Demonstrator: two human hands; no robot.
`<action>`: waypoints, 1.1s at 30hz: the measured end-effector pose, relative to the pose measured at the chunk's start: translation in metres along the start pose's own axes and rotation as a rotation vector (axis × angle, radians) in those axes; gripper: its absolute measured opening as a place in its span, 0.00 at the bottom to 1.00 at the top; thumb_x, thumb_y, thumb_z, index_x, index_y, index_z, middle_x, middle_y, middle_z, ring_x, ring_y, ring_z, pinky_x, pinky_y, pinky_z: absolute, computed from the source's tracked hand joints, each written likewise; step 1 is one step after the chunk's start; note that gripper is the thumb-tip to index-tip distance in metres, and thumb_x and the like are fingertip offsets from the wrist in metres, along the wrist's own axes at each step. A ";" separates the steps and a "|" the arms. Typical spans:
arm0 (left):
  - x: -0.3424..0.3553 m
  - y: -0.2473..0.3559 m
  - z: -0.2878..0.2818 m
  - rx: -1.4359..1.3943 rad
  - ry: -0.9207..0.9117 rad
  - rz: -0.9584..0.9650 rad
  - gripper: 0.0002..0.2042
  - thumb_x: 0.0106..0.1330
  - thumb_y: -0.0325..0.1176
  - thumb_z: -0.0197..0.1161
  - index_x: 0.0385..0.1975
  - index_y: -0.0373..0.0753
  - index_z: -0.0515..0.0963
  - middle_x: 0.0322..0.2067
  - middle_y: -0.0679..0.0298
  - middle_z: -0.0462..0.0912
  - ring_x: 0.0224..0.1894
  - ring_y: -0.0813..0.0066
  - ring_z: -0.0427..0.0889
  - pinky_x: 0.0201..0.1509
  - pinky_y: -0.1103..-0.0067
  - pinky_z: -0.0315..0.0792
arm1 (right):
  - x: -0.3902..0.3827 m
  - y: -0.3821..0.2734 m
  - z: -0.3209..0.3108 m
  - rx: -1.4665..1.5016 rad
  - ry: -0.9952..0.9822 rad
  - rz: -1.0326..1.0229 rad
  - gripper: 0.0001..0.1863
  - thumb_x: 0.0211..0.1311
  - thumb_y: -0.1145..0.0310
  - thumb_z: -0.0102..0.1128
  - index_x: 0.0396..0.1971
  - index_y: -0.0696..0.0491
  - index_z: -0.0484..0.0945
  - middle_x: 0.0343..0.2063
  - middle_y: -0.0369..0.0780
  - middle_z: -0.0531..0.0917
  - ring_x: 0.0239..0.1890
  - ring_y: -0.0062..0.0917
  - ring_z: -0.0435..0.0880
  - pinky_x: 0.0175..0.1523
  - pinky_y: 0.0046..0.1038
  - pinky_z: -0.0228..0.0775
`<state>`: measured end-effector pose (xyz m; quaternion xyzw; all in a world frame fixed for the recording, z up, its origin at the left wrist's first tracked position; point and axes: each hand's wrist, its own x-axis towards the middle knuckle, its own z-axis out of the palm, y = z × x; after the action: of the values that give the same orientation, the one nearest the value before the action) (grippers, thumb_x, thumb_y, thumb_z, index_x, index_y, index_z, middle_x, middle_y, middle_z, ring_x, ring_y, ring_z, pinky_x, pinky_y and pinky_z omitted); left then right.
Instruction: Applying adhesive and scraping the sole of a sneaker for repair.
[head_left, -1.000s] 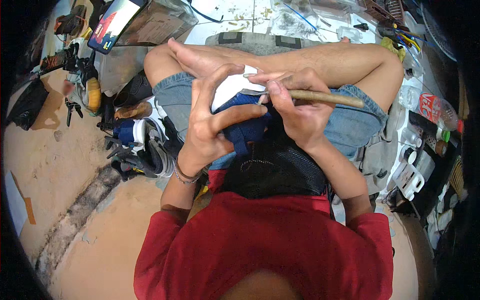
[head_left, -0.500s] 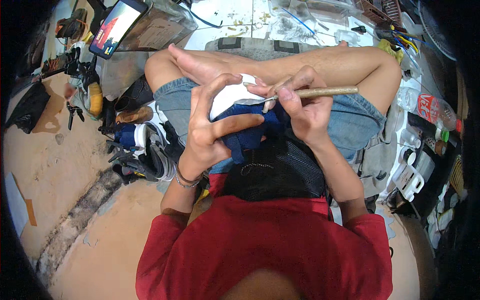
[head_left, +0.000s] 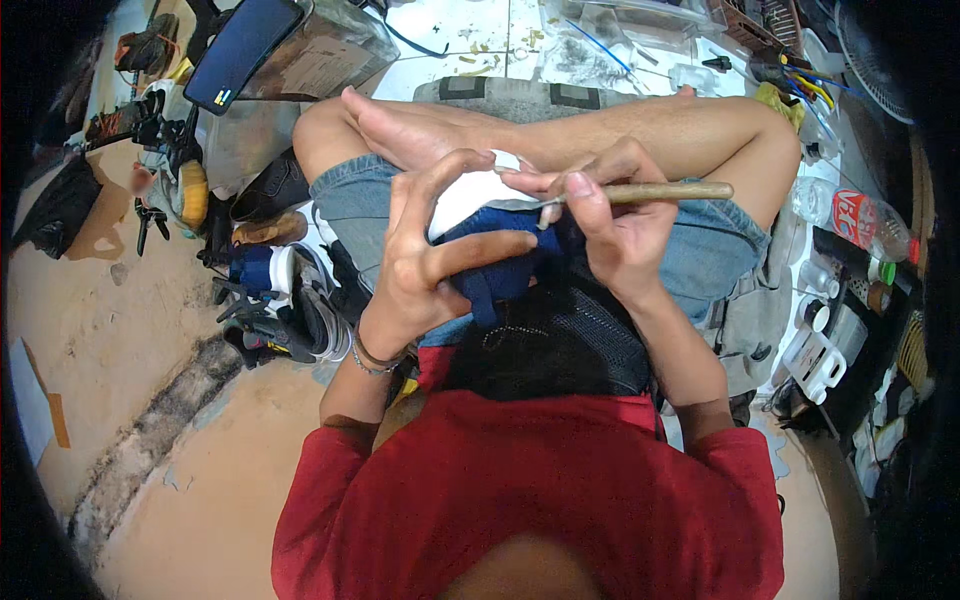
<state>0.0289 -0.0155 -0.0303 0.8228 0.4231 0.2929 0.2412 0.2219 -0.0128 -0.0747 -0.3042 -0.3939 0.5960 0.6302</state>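
The navy fabric shoe (head_left: 490,275) sits above the person's lap, gripped in the left hand (head_left: 408,258), whose fingers are spread wide around it: one reaches over the white sole (head_left: 468,205), another lies straight across the navy side. That split hold probably steadies both parts while leaving the join between them uncovered and facing the right hand (head_left: 622,225). There the fingers are narrow, pinched on a wooden-handled tool (head_left: 675,191) close to its slim metal end, likely for fine control rather than force. A right fingertip seems to rest against the sole, which would brace the hand; whether the metal end is inside the join or only along it, I cannot tell

The edge that matters most is the curved one where white meets navy, with the metal end lying along it. The handle sticks out to the right above the denim shorts (head_left: 715,240), so its far end has air to swing in. Toward the body, black mesh material (head_left: 575,345) lies just below the shoe, and the bare foot (head_left: 405,130) is near its far side, so room is tighter both ways. Beside the left forearm stands a blue-and-white shoe (head_left: 262,270); on the right, the red-labelled plastic bottle (head_left: 862,222) and white jug (head_left: 815,368) are well apart from the working elbow
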 end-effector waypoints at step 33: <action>0.005 0.005 0.000 0.084 -0.087 0.042 0.23 0.32 0.37 0.82 0.35 0.55 0.89 0.57 0.53 0.74 0.57 0.55 0.74 0.59 0.65 0.70 | 0.007 -0.017 -0.005 -0.206 -0.080 0.059 0.10 0.69 0.73 0.57 0.28 0.57 0.67 0.32 0.55 0.86 0.32 0.28 0.87 0.37 0.25 0.80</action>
<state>0.0341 -0.0139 -0.0251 0.8530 0.4068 0.2435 0.2184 0.2350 -0.0070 -0.0620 -0.3545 -0.4689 0.5823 0.5616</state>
